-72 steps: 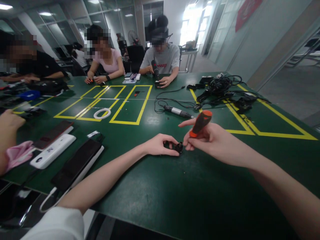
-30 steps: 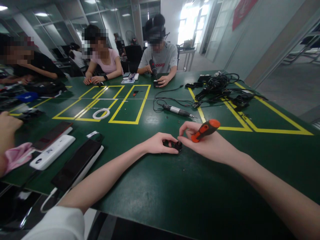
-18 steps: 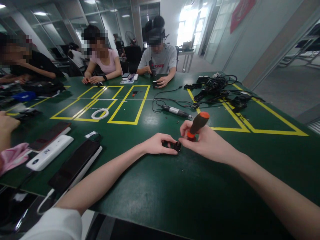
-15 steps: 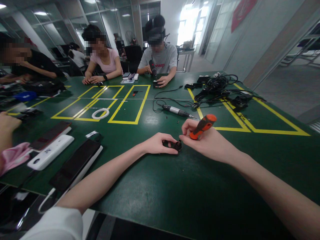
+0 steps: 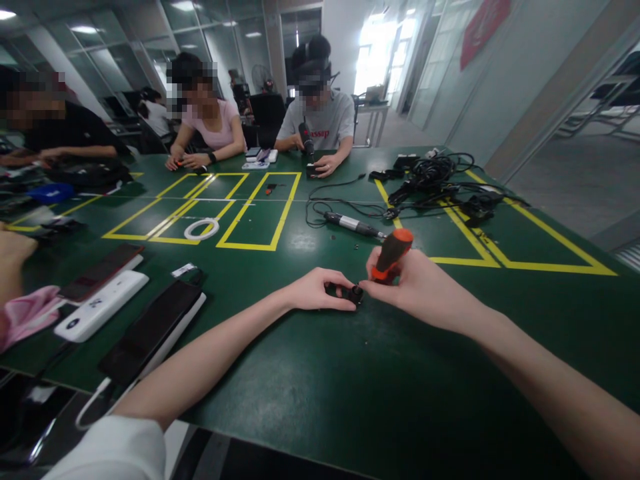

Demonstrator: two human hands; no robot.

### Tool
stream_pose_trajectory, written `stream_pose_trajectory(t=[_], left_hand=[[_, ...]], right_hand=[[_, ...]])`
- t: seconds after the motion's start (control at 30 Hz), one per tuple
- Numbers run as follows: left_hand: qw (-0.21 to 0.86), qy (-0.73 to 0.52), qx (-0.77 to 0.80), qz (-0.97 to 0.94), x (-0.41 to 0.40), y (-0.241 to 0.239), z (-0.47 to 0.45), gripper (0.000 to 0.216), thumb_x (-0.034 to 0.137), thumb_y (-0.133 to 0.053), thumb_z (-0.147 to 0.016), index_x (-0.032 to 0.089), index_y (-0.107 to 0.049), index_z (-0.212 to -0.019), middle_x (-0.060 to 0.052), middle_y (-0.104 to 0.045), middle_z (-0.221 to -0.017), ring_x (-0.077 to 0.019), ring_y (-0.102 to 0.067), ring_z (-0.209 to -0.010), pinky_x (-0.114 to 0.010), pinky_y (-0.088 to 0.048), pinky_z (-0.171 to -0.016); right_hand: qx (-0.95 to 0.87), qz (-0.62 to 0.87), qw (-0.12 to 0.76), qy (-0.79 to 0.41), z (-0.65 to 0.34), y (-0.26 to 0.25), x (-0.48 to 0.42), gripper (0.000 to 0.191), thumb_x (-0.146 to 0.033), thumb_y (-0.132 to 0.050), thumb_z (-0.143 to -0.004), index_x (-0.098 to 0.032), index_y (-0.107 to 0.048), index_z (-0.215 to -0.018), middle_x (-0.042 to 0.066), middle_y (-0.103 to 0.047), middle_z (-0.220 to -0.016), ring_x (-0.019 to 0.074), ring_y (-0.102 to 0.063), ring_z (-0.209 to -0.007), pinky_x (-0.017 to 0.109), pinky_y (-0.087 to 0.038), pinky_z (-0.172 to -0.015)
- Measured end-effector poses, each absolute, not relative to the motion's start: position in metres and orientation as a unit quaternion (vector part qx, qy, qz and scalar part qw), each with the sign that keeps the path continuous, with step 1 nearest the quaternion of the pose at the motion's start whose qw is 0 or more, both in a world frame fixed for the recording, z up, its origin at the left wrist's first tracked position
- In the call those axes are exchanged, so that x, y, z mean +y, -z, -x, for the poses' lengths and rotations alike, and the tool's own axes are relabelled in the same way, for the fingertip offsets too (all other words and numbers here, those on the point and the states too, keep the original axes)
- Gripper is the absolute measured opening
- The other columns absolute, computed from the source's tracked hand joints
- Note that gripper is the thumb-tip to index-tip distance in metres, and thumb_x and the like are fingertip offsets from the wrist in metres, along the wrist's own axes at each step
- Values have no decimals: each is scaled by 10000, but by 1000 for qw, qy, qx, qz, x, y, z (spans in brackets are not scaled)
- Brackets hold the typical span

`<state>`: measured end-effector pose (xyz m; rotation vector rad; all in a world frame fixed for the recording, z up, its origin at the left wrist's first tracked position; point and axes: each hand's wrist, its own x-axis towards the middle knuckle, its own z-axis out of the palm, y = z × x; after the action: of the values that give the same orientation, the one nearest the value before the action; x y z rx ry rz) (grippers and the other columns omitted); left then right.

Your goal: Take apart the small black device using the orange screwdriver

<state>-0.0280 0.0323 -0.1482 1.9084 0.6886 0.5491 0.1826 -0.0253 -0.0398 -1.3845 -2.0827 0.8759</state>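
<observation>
My left hand (image 5: 315, 291) rests on the green table (image 5: 350, 387) and pinches a small black part (image 5: 350, 292) against its surface. My right hand (image 5: 415, 287) is closed round a screwdriver with an orange and black handle (image 5: 391, 255), held nearly upright. Its lower end meets the black part right beside my left fingertips, and the blade is hidden behind my fingers.
A grey electric screwdriver (image 5: 353, 225) with a cable lies just beyond my hands. A tangle of black cables (image 5: 440, 177) sits at the back right. Phones and white power banks (image 5: 100, 305) lie at the left. Three people sit at the far and left sides. A white ring (image 5: 201, 229) lies inside yellow tape lines.
The orange handle has swung between upright and tilted to the right as my right hand turns it, and now stands nearly upright. My left hand has kept its hold on the black part.
</observation>
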Motion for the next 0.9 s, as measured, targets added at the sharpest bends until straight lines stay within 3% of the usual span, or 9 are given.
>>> stream_pose_trajectory(t=[0.2,0.37,0.53,0.63,0.8,0.9], left_hand=[[494,-218,291,-790,32,146,28,346,348,-859,-775,174,-795,-1068,-48,-727,-988,-129,-615,-798,-272,-498,-782],[490,-219,296,-790,31,146,28,349,354,-859,-772,171,-797,-1062,-42,-719,-975,-123,-614,-787,-259,-488,-767],[498,-225,266,-794,31,146,28,352,381,-843,-783,154,-795,-1048,-47,-715,-957,-136,-611,-810,-273,-492,-784],[499,-229,261,-794,30,146,27,346,389,-839,-787,147,-794,-1030,-53,-718,-954,-145,-613,-829,-280,-494,-796],[495,-221,266,-797,29,146,27,340,399,-829,-801,151,-796,-1032,-60,-732,-975,-145,-622,-835,-277,-499,-796],[489,-226,263,-801,30,147,27,321,391,-832,-801,147,-797,-1006,-56,-733,-947,-144,-619,-821,-278,-500,-794]], right_hand=[[-743,499,231,-380,-190,37,-22,153,-332,-739,-767,-189,-687,-754,50,-717,-741,227,-671,-705,332,-522,-621],[-715,486,255,-433,-193,36,-21,174,-298,-796,-703,-186,-696,-790,30,-742,-744,229,-715,-720,352,-583,-681],[-656,490,243,-520,-191,32,-22,242,-187,-686,-796,-179,-634,-1032,46,-789,-841,195,-756,-736,338,-616,-726],[-645,473,249,-546,-188,32,-24,203,-167,-636,-817,-187,-591,-1014,57,-791,-894,184,-758,-777,339,-614,-771],[-677,468,267,-502,-184,37,-26,185,-327,-676,-840,-215,-558,-927,16,-720,-748,197,-711,-726,344,-584,-722],[-702,471,261,-465,-183,41,-28,232,-445,-599,-910,-220,-543,-894,24,-699,-726,188,-655,-658,336,-546,-672]])
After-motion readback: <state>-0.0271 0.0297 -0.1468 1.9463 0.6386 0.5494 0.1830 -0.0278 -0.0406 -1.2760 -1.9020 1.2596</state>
